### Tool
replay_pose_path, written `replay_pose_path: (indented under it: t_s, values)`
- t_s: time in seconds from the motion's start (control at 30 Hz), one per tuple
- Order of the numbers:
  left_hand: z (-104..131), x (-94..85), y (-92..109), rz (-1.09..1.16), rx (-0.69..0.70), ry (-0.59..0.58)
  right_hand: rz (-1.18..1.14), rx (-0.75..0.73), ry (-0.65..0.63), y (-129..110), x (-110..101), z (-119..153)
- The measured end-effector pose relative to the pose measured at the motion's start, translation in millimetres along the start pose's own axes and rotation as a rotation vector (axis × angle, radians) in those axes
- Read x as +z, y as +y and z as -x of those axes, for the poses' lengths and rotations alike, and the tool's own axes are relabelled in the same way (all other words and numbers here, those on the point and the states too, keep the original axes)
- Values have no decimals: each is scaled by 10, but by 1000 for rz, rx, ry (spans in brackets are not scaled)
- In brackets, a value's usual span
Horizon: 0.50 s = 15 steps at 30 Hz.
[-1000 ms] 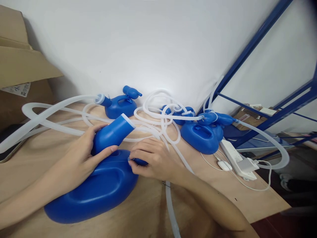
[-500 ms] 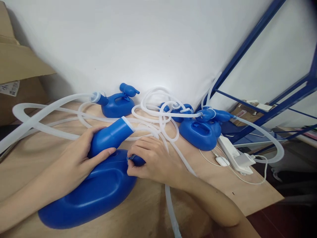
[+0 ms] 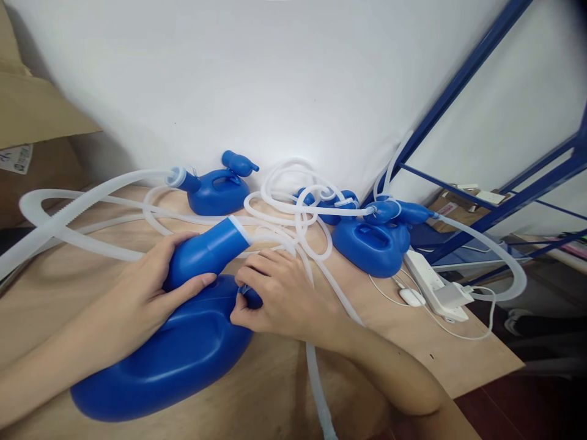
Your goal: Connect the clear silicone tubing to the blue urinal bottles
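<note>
A large blue plastic urinal bottle [image 3: 169, 366] lies in front of me, its wide neck with a white rim tilted up to the right. My left hand [image 3: 151, 281] is wrapped round that neck, thumb along its lower side. At the bottle's right end my right hand [image 3: 279, 293] pinches the edge of a small blue piece [image 3: 254, 297], mostly hidden by the fingers; I cannot tell how it joins the bottle. Just behind the right hand runs translucent white tubing [image 3: 275, 235].
More blue bottles stand along the wall: one at back left [image 3: 219, 194], others at right [image 3: 367, 247], with looped hoses between. A white power strip [image 3: 433, 287] with chargers lies by the table's right edge. A cardboard box [image 3: 41, 183] is at left, a blue metal rack [image 3: 454, 79] at right.
My right hand's thumb and fingers have shifted slightly left on the small blue piece. My left hand keeps its hold on the neck, and the bottle stays in place.
</note>
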State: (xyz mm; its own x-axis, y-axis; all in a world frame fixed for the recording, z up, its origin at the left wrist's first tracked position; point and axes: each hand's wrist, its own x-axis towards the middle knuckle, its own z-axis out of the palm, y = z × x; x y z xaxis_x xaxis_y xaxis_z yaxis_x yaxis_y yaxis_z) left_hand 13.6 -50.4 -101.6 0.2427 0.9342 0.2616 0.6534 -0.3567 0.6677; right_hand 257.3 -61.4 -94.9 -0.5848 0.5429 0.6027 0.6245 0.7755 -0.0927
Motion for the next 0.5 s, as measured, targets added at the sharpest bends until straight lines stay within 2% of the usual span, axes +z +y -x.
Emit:
replay_pose_path:
  t_s: [0.5]
  values:
    - [-11, 15, 5, -6, -13, 16, -62, -37, 14, 43, 7, 5]
